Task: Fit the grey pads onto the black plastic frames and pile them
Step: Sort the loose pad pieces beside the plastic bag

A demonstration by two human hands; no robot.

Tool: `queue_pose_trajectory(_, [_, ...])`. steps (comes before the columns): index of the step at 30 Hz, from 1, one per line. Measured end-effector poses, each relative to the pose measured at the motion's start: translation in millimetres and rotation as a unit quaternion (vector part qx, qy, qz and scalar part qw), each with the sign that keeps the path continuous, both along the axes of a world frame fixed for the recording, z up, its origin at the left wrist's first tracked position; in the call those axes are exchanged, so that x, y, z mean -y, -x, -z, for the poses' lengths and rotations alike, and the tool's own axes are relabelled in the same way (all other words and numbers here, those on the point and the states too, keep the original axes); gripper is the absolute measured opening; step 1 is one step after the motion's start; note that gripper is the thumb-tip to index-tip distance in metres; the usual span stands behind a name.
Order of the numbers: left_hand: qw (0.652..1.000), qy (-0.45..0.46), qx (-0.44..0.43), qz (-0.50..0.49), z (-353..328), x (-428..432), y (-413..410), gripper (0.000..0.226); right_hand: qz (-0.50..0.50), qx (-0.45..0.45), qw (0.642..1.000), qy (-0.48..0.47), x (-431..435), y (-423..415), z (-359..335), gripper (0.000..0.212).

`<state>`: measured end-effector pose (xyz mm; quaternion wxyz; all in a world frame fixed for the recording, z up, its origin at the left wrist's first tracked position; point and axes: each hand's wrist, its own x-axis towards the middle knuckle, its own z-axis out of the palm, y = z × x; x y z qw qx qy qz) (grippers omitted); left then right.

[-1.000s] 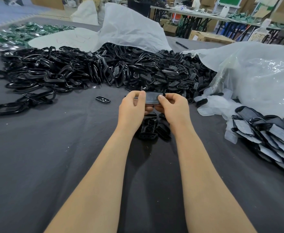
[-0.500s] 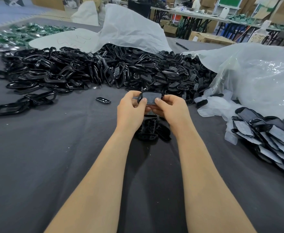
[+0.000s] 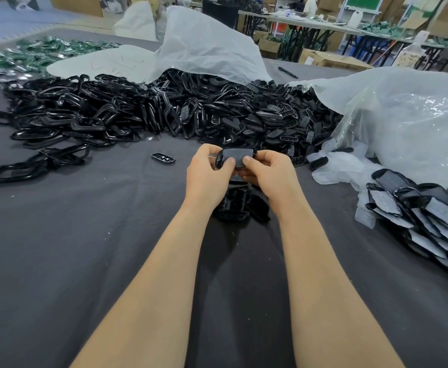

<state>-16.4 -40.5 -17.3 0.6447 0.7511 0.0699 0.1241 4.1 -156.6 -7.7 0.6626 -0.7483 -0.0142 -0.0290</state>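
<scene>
Both thumbs are pressing a grey pad point(image 3: 237, 156) into a black frame point(image 3: 220, 161), left hand point(image 3: 207, 173) and right hand point(image 3: 269, 173) pinching its ends. Seating looks nearly finished; next it probably goes onto the finished pile point(image 3: 427, 216), right of the grip.

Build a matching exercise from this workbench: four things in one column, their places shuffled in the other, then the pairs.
Things
1. pen
2. pile of padded frames
3. grey pad
4. lone black insert

Places
A. pinched between the left hand and the right hand
B. stacked at the right edge of the dark cloth
C. alone on the cloth, left of the hands
D. far side, beyond the heap of loose frames

Pairs: 1-D, 2-B, 3-A, 4-C
</scene>
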Motion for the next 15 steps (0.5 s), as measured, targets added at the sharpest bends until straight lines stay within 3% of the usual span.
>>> queue_pose_trajectory(7, [1.000,0.025,-0.018,0.001,-2.4,0.1,2.5,0.019,-0.015,-0.033,0.999,-0.005,1.6,-1.7,2.3,0.004])
queue_pose_trajectory(15, [0.998,0.050,-0.024,0.034,-4.5,0.4,4.2,0.015,-0.025,-0.012,1.000,-0.004,2.7,-1.8,2.6,0.013])
